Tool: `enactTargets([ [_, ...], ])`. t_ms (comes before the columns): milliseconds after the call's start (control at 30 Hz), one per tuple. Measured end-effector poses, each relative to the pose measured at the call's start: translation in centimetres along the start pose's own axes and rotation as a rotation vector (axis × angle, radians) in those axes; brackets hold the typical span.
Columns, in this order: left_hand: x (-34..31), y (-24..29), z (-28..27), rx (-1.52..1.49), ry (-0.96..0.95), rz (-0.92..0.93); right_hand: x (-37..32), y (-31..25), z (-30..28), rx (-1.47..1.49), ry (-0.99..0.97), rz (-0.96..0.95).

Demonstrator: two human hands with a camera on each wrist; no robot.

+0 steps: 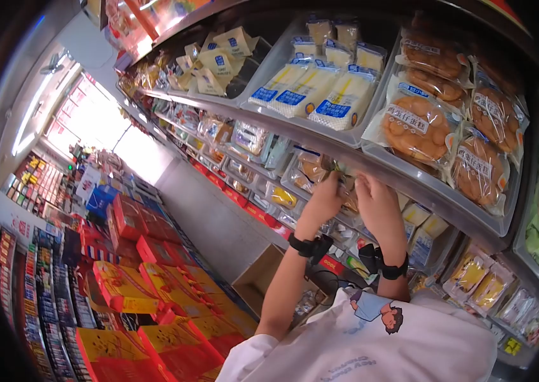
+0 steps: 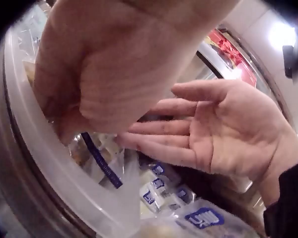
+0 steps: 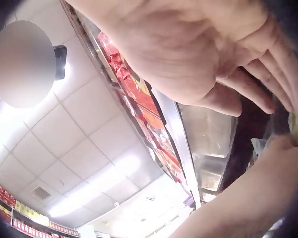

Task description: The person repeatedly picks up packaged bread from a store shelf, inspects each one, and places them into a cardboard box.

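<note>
Both hands reach in under the upper shelf, over a lower tray [image 2: 49, 163] of wrapped food. My left hand [image 1: 322, 202] has its fingers curled down behind the tray's pale rim, at a clear-wrapped package [image 2: 97, 158] with a dark blue strip. Its fingertips are largely hidden. To the right, my right hand [image 1: 376, 202] is held with its palm toward the left hand. Its fingers [image 2: 161, 141] are nearly straight and reach to the same wrapper. Small packets [image 2: 156, 191] with blue labels lie beside the package. A dark band circles each wrist.
Round cakes [image 1: 416, 124] in clear bags and white packs [image 1: 320, 89] with blue labels fill trays above the hands. The upper shelf edge [image 1: 346, 149] runs just over them. A cardboard box [image 1: 266, 274] stands below, and red and yellow boxes [image 1: 168, 293] are stacked at left.
</note>
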State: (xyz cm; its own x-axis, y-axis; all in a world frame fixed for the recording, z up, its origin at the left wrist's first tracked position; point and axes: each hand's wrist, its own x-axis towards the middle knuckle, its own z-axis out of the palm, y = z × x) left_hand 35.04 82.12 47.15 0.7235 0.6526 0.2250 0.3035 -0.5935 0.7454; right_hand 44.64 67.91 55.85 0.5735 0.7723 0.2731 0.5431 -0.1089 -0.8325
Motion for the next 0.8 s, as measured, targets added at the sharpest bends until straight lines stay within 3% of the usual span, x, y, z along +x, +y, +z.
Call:
enactTargets([
  [100, 0.8, -2.3, -0.3, -0.057, -0.009, 0.091, -0.4, 0.3, -1.0, 0.007, 0.039, 0.035],
  [233, 0.8, -0.3, 0.0, 0.135, -0.153, -0.028, -0.3, 0.7, -1.9, -0.019, 0.040, 0.042],
  [333, 0.7, 0.3, 0.2, 0.276, -0.118, -0.088, -0.2, 0.9, -1.8, -0.041, 0.021, 0.026],
  [533, -3.2, 4.6, -0.3, 0.273, 0.242, 0.021, -0.7, 0.8, -1.6, 0.047, -0.015, 0.035],
  [633, -4.0, 5.6, 1.6, 0.381, 0.366, 0.184, -1.0, -0.8, -1.9, 0.070, -0.048, 0.042],
  [733, -5.1, 4.3, 3.8, 0.470, 0.363, 0.115, -0.8, -0.7, -1.0, 0.043, -0.032, -0.048],
  [800, -5.4, 3.2, 4.3, 0.519, 0.317, 0.054, -0.6, -0.9, -0.8, 0.006, -0.082, -0.003],
])
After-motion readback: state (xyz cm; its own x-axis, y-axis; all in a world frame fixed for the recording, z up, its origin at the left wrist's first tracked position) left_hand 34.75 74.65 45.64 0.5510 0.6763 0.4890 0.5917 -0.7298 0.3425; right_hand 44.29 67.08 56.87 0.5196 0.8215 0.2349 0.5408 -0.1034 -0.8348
